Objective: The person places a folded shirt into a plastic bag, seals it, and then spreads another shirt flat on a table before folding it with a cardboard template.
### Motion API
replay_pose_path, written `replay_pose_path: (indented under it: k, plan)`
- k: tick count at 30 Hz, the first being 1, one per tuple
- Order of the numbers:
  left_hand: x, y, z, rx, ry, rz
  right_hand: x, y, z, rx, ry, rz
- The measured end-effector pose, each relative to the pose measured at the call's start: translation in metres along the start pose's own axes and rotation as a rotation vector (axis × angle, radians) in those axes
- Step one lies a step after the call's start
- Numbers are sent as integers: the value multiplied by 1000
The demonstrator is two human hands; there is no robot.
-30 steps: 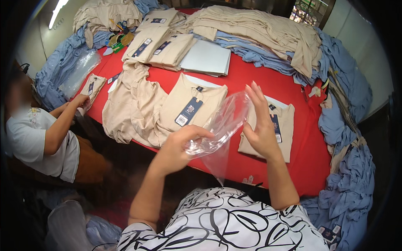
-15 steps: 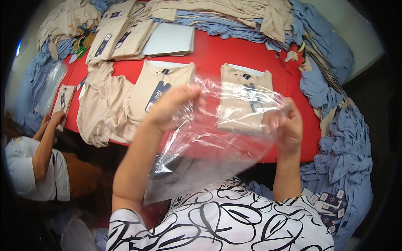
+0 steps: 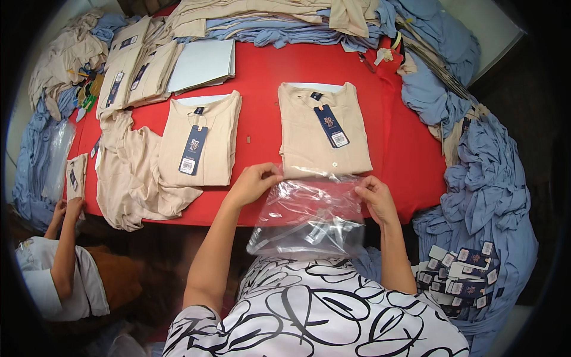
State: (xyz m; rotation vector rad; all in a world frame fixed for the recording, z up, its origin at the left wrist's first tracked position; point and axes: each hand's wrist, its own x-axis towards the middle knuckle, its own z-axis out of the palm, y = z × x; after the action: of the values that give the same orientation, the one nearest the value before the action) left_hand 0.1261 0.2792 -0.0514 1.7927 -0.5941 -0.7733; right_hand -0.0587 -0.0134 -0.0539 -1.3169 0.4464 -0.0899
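Note:
A clear plastic bag (image 3: 312,220) hangs over the table's near edge, stretched between both my hands. My left hand (image 3: 257,181) pinches its upper left corner, and my right hand (image 3: 377,199) pinches the upper right one. Right beyond the bag's mouth lies a folded beige shirt (image 3: 300,128), its bottom edge close to or touching the plastic. On its front is a dark blue hang tag (image 3: 331,127). Left of it lies a second folded beige shirt (image 3: 220,134) with a similar tag (image 3: 193,150). White backing shows at both collars.
Beside the second shirt lies a crumpled beige garment (image 3: 128,172). White sheets (image 3: 202,64) and stacked folded shirts (image 3: 128,74) stand farther back on the red table (image 3: 259,77). Blue garments (image 3: 491,172) and loose tags (image 3: 458,273) lie at right. At left, another person's hands (image 3: 70,209) touch a folded beige piece.
The bag has come down from over the right shirt toward me, uncovering that shirt. Both hands have lowered to its near edge, the mouth now held between them. The whole view has shifted slightly.

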Motion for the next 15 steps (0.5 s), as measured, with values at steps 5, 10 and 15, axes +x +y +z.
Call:
replay_pose_path:
  k: [5,10,15]
  plan:
    - [27,8,6,18,179,-33,15,8,0,12,200,-104]
    - [49,9,19,17,310,-29,32,30,-2,-127,592,-421]
    - [53,27,44,-33,365,-140,44,33,-5,306,501,-375]
